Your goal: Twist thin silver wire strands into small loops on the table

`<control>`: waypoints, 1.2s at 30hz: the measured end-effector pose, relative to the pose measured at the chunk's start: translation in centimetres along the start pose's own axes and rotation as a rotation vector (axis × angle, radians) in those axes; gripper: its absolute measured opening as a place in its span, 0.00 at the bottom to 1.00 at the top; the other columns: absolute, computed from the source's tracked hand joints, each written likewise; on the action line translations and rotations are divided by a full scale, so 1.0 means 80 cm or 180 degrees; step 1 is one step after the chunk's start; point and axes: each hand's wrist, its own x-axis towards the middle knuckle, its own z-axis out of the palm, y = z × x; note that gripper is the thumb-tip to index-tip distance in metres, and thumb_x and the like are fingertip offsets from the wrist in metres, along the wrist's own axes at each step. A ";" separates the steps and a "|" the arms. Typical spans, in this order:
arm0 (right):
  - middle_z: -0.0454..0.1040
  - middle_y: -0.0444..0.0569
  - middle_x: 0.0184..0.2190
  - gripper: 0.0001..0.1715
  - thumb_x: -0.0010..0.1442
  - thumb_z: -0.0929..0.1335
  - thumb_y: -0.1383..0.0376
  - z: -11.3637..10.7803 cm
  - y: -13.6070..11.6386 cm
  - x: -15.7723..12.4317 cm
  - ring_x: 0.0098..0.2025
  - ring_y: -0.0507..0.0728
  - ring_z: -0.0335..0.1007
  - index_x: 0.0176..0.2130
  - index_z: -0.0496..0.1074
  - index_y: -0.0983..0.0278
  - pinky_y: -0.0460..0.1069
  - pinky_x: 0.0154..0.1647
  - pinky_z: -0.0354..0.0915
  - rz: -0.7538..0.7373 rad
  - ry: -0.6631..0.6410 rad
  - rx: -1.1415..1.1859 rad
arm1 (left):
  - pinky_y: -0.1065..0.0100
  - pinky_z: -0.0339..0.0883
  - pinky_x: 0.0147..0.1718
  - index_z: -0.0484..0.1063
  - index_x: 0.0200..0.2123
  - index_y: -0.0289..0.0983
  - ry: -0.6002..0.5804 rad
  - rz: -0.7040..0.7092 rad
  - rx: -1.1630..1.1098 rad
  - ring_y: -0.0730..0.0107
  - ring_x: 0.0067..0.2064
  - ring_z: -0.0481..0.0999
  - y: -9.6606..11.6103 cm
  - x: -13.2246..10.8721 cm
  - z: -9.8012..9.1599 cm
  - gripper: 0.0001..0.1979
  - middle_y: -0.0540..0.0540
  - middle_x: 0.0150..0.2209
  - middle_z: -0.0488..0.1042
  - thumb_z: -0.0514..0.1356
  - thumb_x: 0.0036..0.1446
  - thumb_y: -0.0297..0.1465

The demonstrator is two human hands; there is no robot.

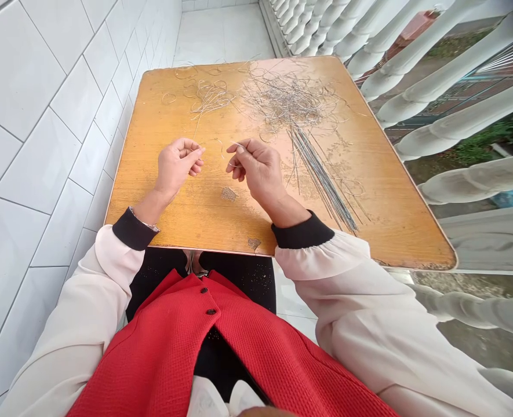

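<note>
Thin wire (236, 144) is pinched by the right hand (256, 165) at frame centre; left hand (179, 162), left of centre, is pinched closed, contents indiscernible.

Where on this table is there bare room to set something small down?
Bare patches: the near right corner of the table, right of the straight wires, and the strip between the left hand and the table's left edge. Crowded: the far middle, under tangled wires.
</note>
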 end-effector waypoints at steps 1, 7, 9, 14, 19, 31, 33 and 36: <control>0.71 0.40 0.21 0.12 0.73 0.68 0.61 -0.003 -0.002 0.002 0.19 0.48 0.60 0.35 0.71 0.61 0.45 0.22 0.56 -0.0004 0.0115 -0.0031 | 0.79 0.62 0.21 0.70 0.31 0.37 0.0008 0.0002 -0.0005 0.83 0.20 0.72 0.001 0.001 -0.002 0.10 0.57 0.20 0.73 0.65 0.64 0.22; 0.66 0.40 0.16 0.14 0.69 0.64 0.73 -0.014 -0.012 0.013 0.16 0.50 0.55 0.31 0.69 0.61 0.46 0.19 0.49 0.0254 0.0749 0.0263 | 0.80 0.60 0.20 0.72 0.30 0.37 0.0243 0.0068 0.0013 0.85 0.18 0.70 0.006 0.009 -0.012 0.11 0.58 0.18 0.71 0.64 0.64 0.19; 0.65 0.40 0.15 0.17 0.67 0.62 0.76 -0.012 -0.017 0.013 0.15 0.49 0.54 0.30 0.70 0.62 0.46 0.19 0.48 0.0388 0.0852 0.0354 | 0.80 0.59 0.20 0.71 0.29 0.37 0.0280 0.0091 0.0023 0.85 0.18 0.69 0.007 0.010 -0.013 0.12 0.58 0.18 0.71 0.63 0.64 0.18; 0.67 0.40 0.14 0.20 0.68 0.60 0.79 -0.004 -0.026 0.009 0.15 0.48 0.53 0.29 0.71 0.64 0.45 0.18 0.47 0.0501 0.0698 0.0325 | 0.80 0.58 0.19 0.71 0.29 0.36 0.0215 0.0050 0.0052 0.85 0.18 0.70 0.006 0.010 -0.011 0.12 0.58 0.18 0.71 0.62 0.65 0.18; 0.69 0.40 0.16 0.16 0.72 0.66 0.74 -0.002 -0.012 0.009 0.16 0.47 0.57 0.31 0.71 0.63 0.43 0.18 0.52 0.0619 0.0177 0.0220 | 0.80 0.62 0.23 0.73 0.33 0.37 0.0124 0.0041 -0.0085 0.85 0.21 0.72 0.002 0.009 -0.009 0.08 0.57 0.22 0.74 0.66 0.65 0.24; 0.75 0.42 0.20 0.11 0.74 0.67 0.70 0.028 -0.007 -0.012 0.17 0.46 0.62 0.36 0.73 0.65 0.40 0.19 0.57 0.1140 -0.0647 0.0858 | 0.80 0.67 0.29 0.75 0.34 0.37 -0.0056 -0.0390 -0.0927 0.86 0.25 0.73 0.006 0.005 -0.002 0.07 0.56 0.27 0.76 0.66 0.67 0.26; 0.75 0.41 0.20 0.12 0.74 0.66 0.70 0.028 -0.008 -0.013 0.17 0.46 0.63 0.36 0.73 0.64 0.40 0.20 0.58 0.1145 -0.0612 0.0913 | 0.80 0.67 0.30 0.76 0.34 0.36 -0.0047 -0.0491 -0.1036 0.87 0.25 0.71 0.005 0.006 -0.002 0.08 0.56 0.28 0.76 0.63 0.69 0.23; 0.75 0.41 0.21 0.10 0.75 0.66 0.69 0.028 -0.006 -0.012 0.18 0.46 0.64 0.38 0.73 0.64 0.40 0.21 0.60 0.1096 -0.0586 0.0880 | 0.79 0.65 0.28 0.78 0.33 0.37 0.0003 -0.0449 -0.0877 0.87 0.24 0.69 0.000 0.006 -0.002 0.10 0.55 0.29 0.76 0.62 0.70 0.24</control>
